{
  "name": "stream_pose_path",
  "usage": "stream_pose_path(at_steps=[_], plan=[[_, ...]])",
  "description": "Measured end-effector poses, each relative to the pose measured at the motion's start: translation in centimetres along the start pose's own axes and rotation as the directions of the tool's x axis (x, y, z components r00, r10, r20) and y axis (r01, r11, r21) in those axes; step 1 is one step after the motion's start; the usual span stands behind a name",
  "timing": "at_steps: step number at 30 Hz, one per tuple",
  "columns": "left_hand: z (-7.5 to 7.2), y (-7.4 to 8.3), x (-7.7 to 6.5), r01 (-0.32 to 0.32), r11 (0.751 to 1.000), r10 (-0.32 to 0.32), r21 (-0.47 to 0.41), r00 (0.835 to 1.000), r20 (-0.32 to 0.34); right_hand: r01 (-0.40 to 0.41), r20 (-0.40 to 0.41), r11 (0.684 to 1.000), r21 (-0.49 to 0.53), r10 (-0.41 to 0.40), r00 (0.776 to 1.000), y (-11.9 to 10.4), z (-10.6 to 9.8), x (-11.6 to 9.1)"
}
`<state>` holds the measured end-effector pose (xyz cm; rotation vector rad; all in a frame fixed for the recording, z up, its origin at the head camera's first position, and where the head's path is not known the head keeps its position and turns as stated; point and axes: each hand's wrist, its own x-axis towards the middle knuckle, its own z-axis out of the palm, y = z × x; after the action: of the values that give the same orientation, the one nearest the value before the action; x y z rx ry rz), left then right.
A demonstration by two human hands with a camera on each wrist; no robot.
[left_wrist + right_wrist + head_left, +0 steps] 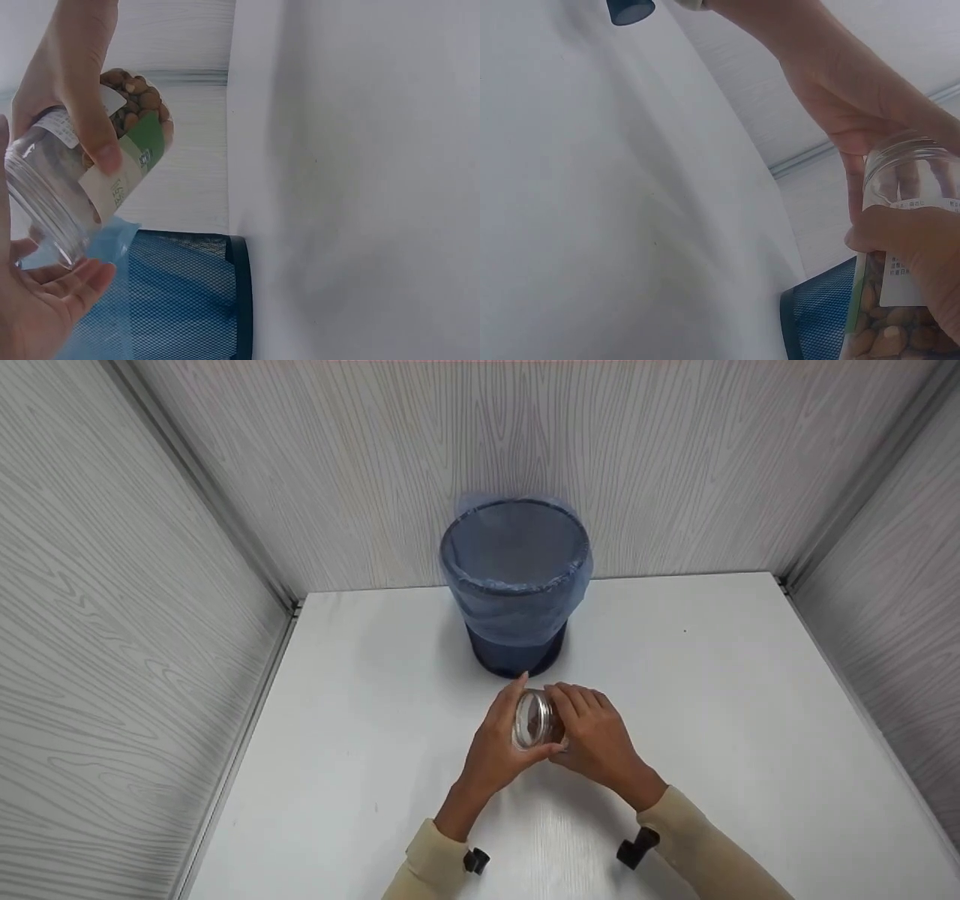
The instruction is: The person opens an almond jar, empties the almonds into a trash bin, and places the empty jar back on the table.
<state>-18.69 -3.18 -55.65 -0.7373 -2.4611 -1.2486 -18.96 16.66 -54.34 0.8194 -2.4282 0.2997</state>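
Observation:
A clear jar [534, 720] of almonds [892, 334] is held in front of me, tilted, with its round mouth towards my left palm. My right hand [600, 735] grips the jar's body over a white and green label [146, 146]. Thumb and fingers of my left hand [495, 746] are curled about the threaded mouth end. No lid can be made out in the right wrist view. The almonds lie at the end away from the mouth, and clear glass shows nearer the mouth.
Just beyond the hands stands a dark mesh waste bin [517, 656], lined with a translucent blue bag [517, 615]. The white table [337, 735] is bounded by pale wood-grain panels [337, 450] at the back and both sides.

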Motion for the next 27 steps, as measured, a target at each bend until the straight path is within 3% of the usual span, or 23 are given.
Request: stream_pose_path(at_steps=[6, 14, 21, 27], plan=[[0.0, -0.9, -0.1, -0.125, 0.992, 0.124, 0.020, 0.992, 0.018, -0.001, -0.007, 1.000, 0.003, 0.001, 1.000, 0.1, 0.1, -0.1], [0.2, -1.1, 0.0, -0.198, 0.980, 0.198, -0.004, 0.980, -0.015, 0.010, -0.022, 1.000, 0.011, -0.010, 1.000, 0.1, 0.0, -0.2], [0.3, -1.2, 0.0, -0.212, 0.977, 0.212, 0.003, 0.977, -0.030, 0.018, -0.033, 1.000, 0.007, -0.018, 0.999, 0.2, 0.0, -0.2], [0.6, -0.9, 0.1, -0.176, 0.984, 0.178, 0.037, 0.982, -0.070, 0.023, -0.042, 1.000, 0.007, -0.022, 0.999, 0.2, 0.1, -0.2]])
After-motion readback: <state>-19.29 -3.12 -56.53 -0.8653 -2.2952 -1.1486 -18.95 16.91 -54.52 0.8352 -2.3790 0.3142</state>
